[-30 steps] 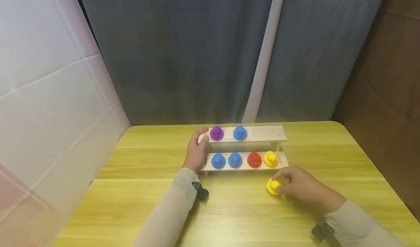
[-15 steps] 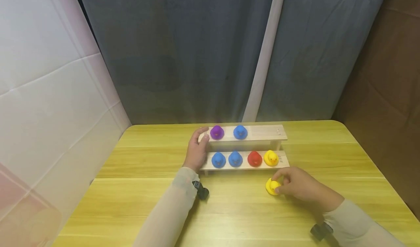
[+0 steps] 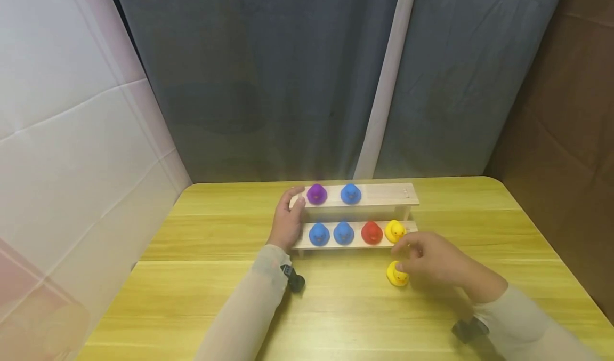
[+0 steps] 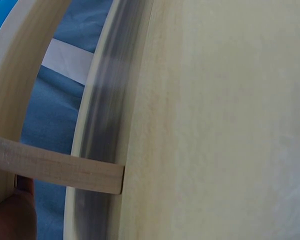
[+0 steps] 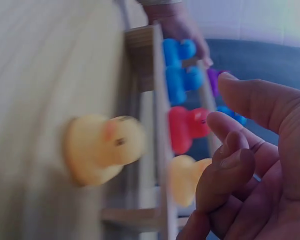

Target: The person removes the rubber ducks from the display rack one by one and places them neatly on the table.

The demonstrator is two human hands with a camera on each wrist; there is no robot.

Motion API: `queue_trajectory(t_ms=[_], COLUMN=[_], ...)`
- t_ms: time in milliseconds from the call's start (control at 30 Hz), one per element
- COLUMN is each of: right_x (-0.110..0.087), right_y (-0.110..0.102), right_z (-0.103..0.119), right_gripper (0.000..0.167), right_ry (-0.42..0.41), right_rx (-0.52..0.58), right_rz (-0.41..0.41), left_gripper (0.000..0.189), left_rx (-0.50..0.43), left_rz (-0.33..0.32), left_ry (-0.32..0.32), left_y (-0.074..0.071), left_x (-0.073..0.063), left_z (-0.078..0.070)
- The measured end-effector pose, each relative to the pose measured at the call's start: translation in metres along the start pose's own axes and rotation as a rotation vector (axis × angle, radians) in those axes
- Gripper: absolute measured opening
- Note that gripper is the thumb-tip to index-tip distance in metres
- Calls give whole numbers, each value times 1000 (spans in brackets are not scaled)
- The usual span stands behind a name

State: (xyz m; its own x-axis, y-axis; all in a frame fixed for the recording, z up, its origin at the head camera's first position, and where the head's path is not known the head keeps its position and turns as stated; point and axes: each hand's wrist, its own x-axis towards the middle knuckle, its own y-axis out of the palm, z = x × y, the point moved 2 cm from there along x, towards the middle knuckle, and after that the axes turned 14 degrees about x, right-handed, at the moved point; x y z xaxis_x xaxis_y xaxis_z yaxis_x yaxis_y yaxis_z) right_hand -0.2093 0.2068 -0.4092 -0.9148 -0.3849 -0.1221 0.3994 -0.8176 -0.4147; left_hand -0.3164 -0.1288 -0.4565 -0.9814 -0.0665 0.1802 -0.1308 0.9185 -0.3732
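My left hand (image 3: 286, 223) grips the left end of a two-tier wooden rack (image 3: 384, 194); part of that hand shows at the lower left of the left wrist view. My right hand (image 3: 434, 259) hovers just above a yellow rubber duck (image 3: 394, 277) on the table in front of the rack. In the right wrist view this duck (image 5: 97, 150) stands free of the fingers, which are loosely bent and hold nothing. On the lower tier sit two blue ducks (image 3: 318, 234), a red duck (image 3: 371, 233) and another yellow duck (image 3: 395, 231). The upper tier bears a purple duck (image 3: 316, 194) and a blue duck (image 3: 351, 193).
The rack stands near the back of a yellow wood-grain table (image 3: 168, 297). Behind the table hangs a grey curtain (image 3: 264, 83) with a pale strip. White sheeting (image 3: 72, 110) borders the left side, and a brown cloth (image 3: 566, 137) the right.
My right hand has let go of the yellow duck on the table and risen slightly, toward the rack. The left hand keeps its hold on the rack's end.
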Motion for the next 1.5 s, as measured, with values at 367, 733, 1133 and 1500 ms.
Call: queue_trajectory(t_ms=[367,733,1133,1500], right_x=[15,46,76,97], right_y=[-11,-12,-10,-6], right_z=[43,68,76,83], right_gripper=[34,33,44,41], right_ry=[-93,-150,1,13], right_rx=[63,72,31,21], right_rz=[-110,-150,-196,-201], left_gripper=[35,36,35,35], left_rx=[9,14,2,-21], left_rz=[-4,-1,4,11], left_ry=[7,8,-1,-13], left_y=[-2,-4,-2,0], left_x=[0,-1,0,-1], left_z=[1,0,0,-1])
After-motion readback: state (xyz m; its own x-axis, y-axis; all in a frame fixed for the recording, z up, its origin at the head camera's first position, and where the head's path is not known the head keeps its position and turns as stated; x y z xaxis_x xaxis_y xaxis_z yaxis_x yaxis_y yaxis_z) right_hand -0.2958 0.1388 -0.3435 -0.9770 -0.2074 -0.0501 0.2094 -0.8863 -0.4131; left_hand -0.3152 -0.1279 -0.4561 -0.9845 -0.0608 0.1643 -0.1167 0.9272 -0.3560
